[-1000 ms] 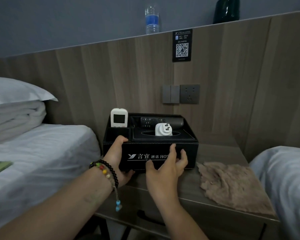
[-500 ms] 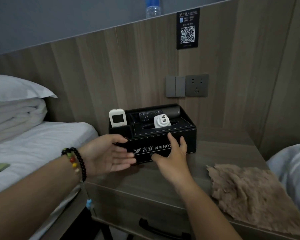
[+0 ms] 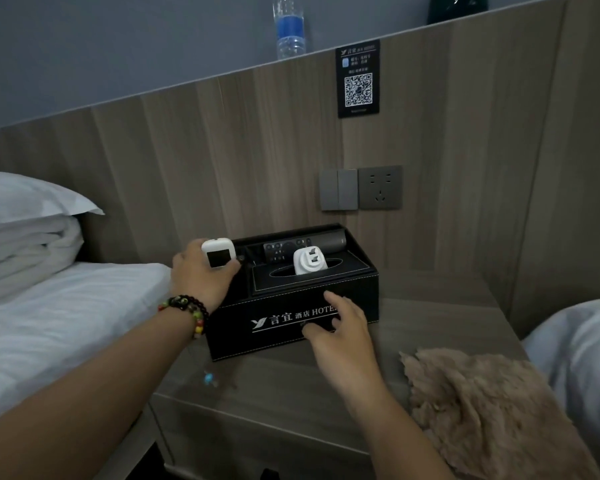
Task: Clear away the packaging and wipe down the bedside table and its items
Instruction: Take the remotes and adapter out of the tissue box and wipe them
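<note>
Organizer box (image 3: 291, 317) sits on the bench (image 3: 430, 317); rigid, probably light. Left hand (image 3: 201, 275) grip holds the white remote (image 3: 219, 252), smooth plastic; right hand (image 3: 340, 337) relaxed, fingers touching the box front.

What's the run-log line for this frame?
left hand: grips white remote | right hand: open, at black organizer box front | cloth: idle on bedside table

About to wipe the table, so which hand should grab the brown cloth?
Probably the right hand: it is open by the black box front, beside the brown cloth on the table's right. The left hand grips the white remote.
</note>
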### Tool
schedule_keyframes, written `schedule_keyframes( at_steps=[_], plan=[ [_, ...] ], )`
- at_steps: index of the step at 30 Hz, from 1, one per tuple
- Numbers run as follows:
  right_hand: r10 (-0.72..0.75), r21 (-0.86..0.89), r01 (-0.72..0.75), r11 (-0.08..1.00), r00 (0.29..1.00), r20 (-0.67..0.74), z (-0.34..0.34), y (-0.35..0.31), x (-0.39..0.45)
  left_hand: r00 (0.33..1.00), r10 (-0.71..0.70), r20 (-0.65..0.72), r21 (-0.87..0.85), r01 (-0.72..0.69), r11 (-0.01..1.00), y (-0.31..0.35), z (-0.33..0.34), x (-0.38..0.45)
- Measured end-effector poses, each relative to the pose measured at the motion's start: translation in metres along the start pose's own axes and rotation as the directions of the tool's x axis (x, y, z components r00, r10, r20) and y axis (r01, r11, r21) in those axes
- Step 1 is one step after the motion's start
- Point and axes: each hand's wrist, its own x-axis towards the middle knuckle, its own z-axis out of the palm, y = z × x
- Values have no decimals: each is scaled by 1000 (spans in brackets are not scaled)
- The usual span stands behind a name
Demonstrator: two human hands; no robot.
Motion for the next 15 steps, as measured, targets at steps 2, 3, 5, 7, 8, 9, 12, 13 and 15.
schedule_keyframes(
  at_steps=[2,3,5,7,8,9,12,13,15],
  plan=[
    [-17,6,18,1000,1000,-11,-6,-1,-1,999,39,-3,-6,-39,999,-1,-2,7],
    [-30,11,30,999,999,-18,-10,-1,-1,999,46,-9,-18,-46,999,-1,-4,9],
    [-51,11,52,999,998,-37,-17,-2,-2,998,31,-55,-101,-37,994,3,-8,12],
    [-62,4,63,998,995,-72,-22,-2,-1,993,-9,-120,-217,-18,976,15,-9,11],
    [-71,1,71,997,993,-90,-25,-2,-1,986,-11,-164,-259,-32,965,25,-9,9],
    [-86,-5,86,996,991,-107,-27,-3,-1,976,3,-216,-298,-69,952,37,-10,6],
    [-151,0,152,988,979,-136,-32,-8,-3,941,69,-331,-506,-239,829,87,-22,-16],
    [-177,15,180,983,975,-135,-34,-9,-5,933,77,-351,-580,-281,765,101,-28,-28],
    [-222,71,230,971,970,-103,-34,-14,-10,928,56,-368,-716,-321,620,119,-36,-56]
  ],
)
